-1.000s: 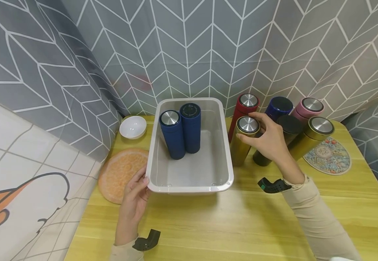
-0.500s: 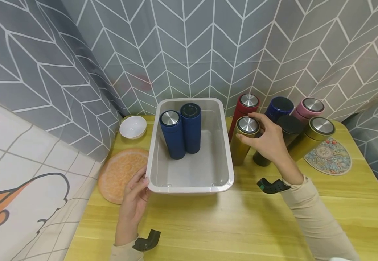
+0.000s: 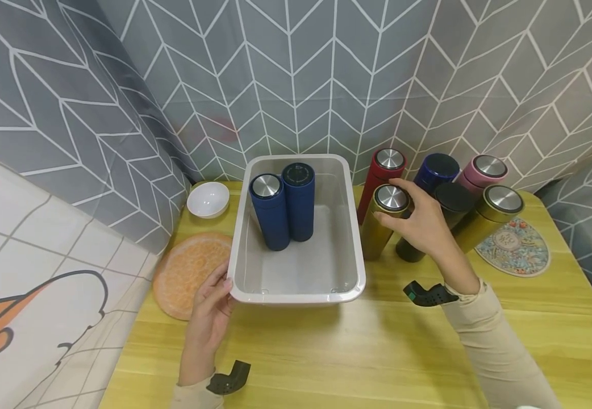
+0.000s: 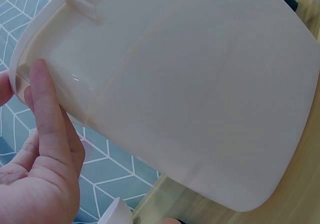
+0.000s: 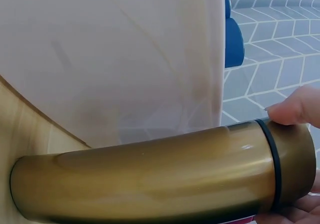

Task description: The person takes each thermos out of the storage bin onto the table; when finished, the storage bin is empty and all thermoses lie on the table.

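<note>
A light grey plastic bin [image 3: 296, 297] stands mid-table, with two dark blue thermos bottles upright inside: one has a silver-topped lid [image 3: 270, 213], the other a black top [image 3: 300, 207]. My left hand [image 3: 213, 307] pinches the bin's rim at its near left corner, thumb on one side and fingers below. Just right of the bin, my right hand [image 3: 425, 220] holds a gold thermos bottle [image 3: 375, 238] by its silver-topped lid. In the right wrist view that gold bottle [image 5: 150, 179] has its base at the wooden tabletop, and thumb and fingers sit on either side of the lid.
Around my right hand stand red [image 3: 378, 170], blue [image 3: 431, 170], pink [image 3: 477, 173], black [image 3: 451, 201] and second gold [image 3: 485, 218] thermos bottles. A patterned round mat [image 3: 518, 247] lies right. A white bowl [image 3: 208, 200] and an orange round mat [image 3: 183, 278] lie left.
My right hand and the gold thermos bottle have shifted very slightly to the right. My left hand keeps its hold on the bin's rim.
</note>
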`<state>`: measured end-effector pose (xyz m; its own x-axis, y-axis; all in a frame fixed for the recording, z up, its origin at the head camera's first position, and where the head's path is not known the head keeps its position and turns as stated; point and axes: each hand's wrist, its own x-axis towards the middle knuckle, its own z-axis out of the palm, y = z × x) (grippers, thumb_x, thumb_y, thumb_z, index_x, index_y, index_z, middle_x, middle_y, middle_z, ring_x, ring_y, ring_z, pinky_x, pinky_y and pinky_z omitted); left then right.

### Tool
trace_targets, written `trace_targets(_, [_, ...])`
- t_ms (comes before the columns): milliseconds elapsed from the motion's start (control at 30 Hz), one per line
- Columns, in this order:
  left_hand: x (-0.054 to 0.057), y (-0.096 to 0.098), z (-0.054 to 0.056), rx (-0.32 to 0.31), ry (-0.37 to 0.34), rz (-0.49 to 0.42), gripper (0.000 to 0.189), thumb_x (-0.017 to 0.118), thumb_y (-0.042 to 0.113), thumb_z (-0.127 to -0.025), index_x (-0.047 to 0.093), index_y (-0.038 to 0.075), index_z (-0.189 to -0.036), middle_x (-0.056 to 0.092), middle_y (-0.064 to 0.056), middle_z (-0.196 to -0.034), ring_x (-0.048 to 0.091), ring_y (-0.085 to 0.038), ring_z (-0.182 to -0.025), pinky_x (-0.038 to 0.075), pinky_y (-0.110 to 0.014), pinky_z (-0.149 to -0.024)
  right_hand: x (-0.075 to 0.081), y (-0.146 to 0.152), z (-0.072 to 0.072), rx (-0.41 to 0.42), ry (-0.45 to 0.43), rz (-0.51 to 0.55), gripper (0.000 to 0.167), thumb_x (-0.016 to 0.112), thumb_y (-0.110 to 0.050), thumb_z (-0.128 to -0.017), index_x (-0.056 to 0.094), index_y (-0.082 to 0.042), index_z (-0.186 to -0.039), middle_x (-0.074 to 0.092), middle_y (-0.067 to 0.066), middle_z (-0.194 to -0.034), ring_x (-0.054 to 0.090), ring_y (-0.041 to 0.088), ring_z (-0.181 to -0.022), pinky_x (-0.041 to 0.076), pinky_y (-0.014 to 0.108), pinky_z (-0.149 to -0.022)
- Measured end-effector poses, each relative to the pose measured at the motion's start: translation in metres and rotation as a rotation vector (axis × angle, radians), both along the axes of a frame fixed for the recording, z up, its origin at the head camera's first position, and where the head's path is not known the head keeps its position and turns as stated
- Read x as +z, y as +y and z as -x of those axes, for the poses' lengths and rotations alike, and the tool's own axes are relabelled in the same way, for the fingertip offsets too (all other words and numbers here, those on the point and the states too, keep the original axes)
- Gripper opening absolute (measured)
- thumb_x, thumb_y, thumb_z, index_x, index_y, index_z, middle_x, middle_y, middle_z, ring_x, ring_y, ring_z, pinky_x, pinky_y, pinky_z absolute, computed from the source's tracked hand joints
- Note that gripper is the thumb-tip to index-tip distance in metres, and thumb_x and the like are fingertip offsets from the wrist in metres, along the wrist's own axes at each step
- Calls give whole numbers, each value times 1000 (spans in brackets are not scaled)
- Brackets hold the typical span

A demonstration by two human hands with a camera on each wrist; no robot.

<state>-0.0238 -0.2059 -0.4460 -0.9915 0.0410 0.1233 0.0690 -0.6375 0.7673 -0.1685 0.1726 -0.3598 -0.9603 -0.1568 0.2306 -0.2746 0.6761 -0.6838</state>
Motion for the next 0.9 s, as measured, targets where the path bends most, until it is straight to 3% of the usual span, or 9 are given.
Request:
trace_targets(133, [-1, -1, 0, 6, -7, 6, 45, 35, -10, -101, 60, 8, -134, 67, -1, -124, 68, -8, -104, 59, -15, -83, 5, -1, -1, 14, -2, -18, 69, 80, -24, -81, 53, -7, -142, 62, 21, -132, 53, 29, -92, 41, 35, -76])
trace_targets(267, [-1, -1, 0, 6, -1, 2, 46, 35, -10, -101, 60, 8, -135, 68, -1, -124, 69, -8, -104, 60, -15, -82, 10, 0, -4, 37, -20, -35, 71, 80, -25, -82, 51, -5, -144, 58, 23, -138, 57, 37, -110, 48, 49, -91])
trace_targets(433, [-1, 0, 1, 1, 7, -4, 47, 34, -10, -100, 60, 8, -136, 69, -1, -123, 69, -8, -102, 59, -14, -81, 15, 0, -5, 60, -16, -55, 71, 81, -24, -82, 50, -3, -143, 54, 26, -142, 53, 44, -128, 43, 62, -104])
trace_targets(900, [-1, -1, 0, -3, 0, -15, 47, 35, -10, -100, 60, 8, -136, 68, -1, -124, 68, -7, -103, 59, -14, -80, 29, 2, -5, 55, -13, -5, 67, 81, -26, -84, 54, -9, -143, 58, 19, -142, 56, 41, -131, 45, 56, -111])
